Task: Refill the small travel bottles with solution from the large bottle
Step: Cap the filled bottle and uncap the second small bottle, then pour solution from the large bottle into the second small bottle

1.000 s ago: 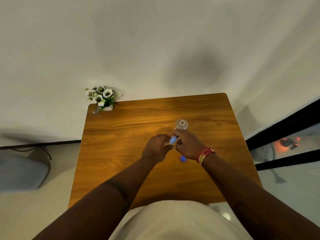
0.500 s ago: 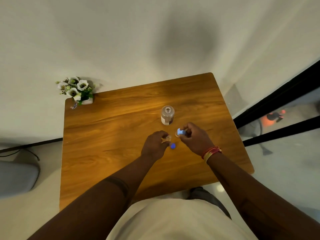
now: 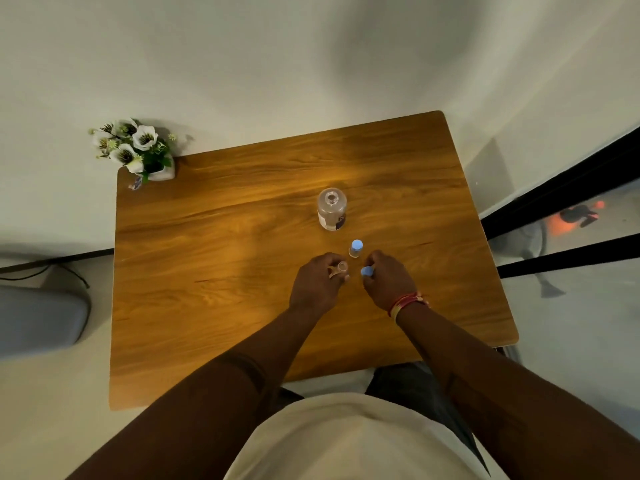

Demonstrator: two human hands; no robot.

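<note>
The left hand (image 3: 317, 282) curls around an uncapped small bottle (image 3: 341, 267), upright, mouth pointing up; its body is mostly hidden by fingers. Just beside it, the right hand (image 3: 388, 280) pinches a blue cap (image 3: 367, 271). Beyond both hands stand a capped travel bottle (image 3: 356, 248) and, farther, the open large bottle (image 3: 331, 209), both upright.

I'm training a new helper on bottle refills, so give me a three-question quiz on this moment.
1. True or false: the large bottle is capped.
2. What does the right hand pinch? A) blue cap B) flower pot C) large bottle
3. Which hand holds the open small bottle?

Key: 1. False: its neck is open. 2. A. 3. The left hand; the other small bottle stands capped on the table.
</note>
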